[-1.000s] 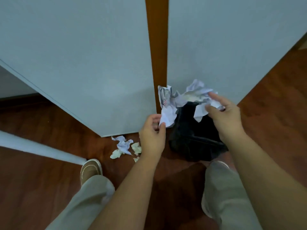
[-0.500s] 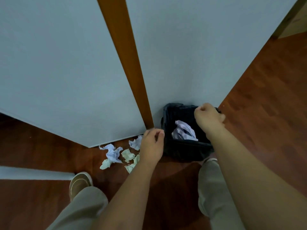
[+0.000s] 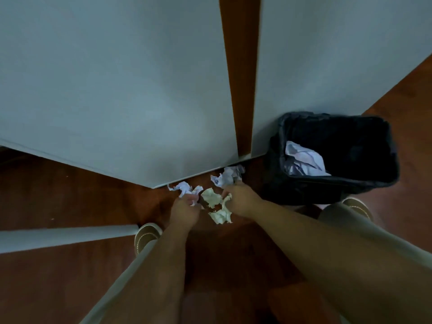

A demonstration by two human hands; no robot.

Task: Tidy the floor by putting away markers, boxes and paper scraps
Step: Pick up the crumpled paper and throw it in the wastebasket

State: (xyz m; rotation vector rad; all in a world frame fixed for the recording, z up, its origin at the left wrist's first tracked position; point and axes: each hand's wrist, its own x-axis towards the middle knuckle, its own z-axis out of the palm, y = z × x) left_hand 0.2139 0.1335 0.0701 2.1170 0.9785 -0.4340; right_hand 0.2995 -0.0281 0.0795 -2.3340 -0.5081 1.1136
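Paper scraps (image 3: 211, 198) lie scattered on the dark wooden floor (image 3: 58, 195) at the foot of a pale panel (image 3: 117, 90), strung in a loose line running left to right from a white wad (image 3: 184, 188) past cream-coloured pieces to a second white wad (image 3: 228, 176) by the bin; the crumpled pieces themselves show no clear long axis. Half a second ago both hands were up at the black bin (image 3: 336, 183), the right one over its rim; now both have dropped to the floor. The left hand (image 3: 187, 206) curls its fingers around the left white wad, while the right hand (image 3: 238, 199) reaches onto the scraps near the right wad, though whether it grips anything cannot be told. Crumpled white paper (image 3: 306, 160) sits inside the lined bin, which stands against the panel just right of the scraps. Two tan shoes (image 3: 146, 235) flank the arms, apart.
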